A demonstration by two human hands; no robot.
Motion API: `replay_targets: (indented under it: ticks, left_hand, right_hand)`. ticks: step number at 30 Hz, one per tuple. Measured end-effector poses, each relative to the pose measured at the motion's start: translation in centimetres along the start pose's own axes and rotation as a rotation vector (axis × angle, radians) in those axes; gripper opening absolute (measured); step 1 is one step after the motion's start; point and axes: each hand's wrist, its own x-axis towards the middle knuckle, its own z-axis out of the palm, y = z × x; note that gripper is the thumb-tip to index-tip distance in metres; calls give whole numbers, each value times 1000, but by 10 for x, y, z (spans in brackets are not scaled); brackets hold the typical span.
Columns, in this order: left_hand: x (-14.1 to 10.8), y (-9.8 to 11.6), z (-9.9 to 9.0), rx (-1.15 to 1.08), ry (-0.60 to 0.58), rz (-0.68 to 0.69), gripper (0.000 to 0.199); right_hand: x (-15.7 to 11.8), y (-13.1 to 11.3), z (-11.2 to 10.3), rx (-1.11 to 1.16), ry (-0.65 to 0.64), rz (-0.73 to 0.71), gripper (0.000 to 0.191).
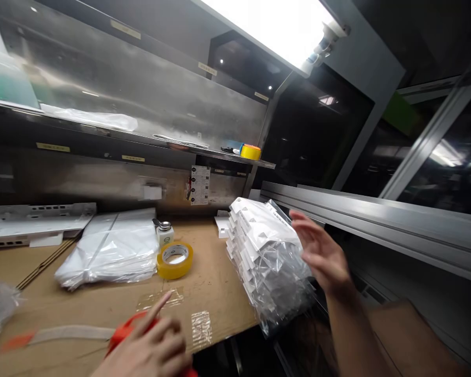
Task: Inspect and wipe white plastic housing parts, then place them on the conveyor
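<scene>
At the bottom, my left hand (151, 343) is over a red tool (127, 331), its index finger stretched out and the other fingers curled. Red shows on both sides of the hand, and a pale strip (73, 333) with an orange end runs left from the tool; its exact kind I cannot make out. My right hand (322, 256) is open, fingers up, at the right side of a stack of white parts in clear plastic bags (265, 256). Whether it touches the bags is unclear.
On the cardboard-covered bench lie a yellow tape roll (175, 260), a small white bottle with a metal cap (165, 233), a pile of clear plastic bags (112, 248) and white panels (39, 222). A metal shelf (141, 137) runs above; an aluminium rail (377, 225) borders the right.
</scene>
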Motion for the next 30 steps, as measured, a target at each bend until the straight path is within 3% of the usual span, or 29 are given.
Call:
replay_targets:
  ticks: [2,3,5,7,9,12,14,16,19,21,22,23,25,26,27,28,30]
  left_hand:
    - [44,-22,-17,68,-19,22,8]
    - [65,-33,-24,69,-17,51,11]
    - [103,-55,-30,76,-100,113,15]
    - [131,-75,-25,67,-118,131,23]
    - [144,-89,-10,73,-70,72,31]
    - [139,-92,15,92,73,-104,51]
    - [121,-84,25,81,147,-190,46]
    - [99,-73,28,47,185,-224,22]
    - [65,-69,24,-63,243,-282,42]
    - [49,-77,20,-272,303,-407,45]
    - [44,-85,17,-373,328,-482,38]
    - [41,-93,15,-467,343,-556,35]
    - [45,-112,9,-623,357,-697,51]
    - [52,-120,5,-700,370,-765,62]
    - [62,-126,2,-785,381,-822,68]
    - [76,-130,-1,-872,399,-866,72]
    - [112,-130,-2,-1047,449,-914,77]
  right_hand:
    - [-42,-7,33,-145,-171,102,32]
    - [-65,-2,52,-264,-268,216,35]
    - [-108,23,95,-409,-364,290,59]
    - [-138,61,134,-450,-265,305,65]
    - [-149,95,163,-421,-113,344,60]
    - [-135,121,186,-512,27,441,59]
    - [-119,124,195,-604,2,524,61]
    - [-110,120,204,-646,-42,571,65]
    - [-117,103,209,-641,-91,544,61]
    - [-127,83,191,-603,-112,402,53]
    - [-128,71,172,-571,-100,280,48]
    - [-125,59,147,-565,50,148,42]
    - [-104,41,80,-638,556,20,29]
    - [-86,38,44,-640,785,54,26]
    - [-64,40,9,-564,927,132,28]
    - [-42,48,-22,-466,954,262,37]
    - [-5,75,-63,-428,851,442,55]
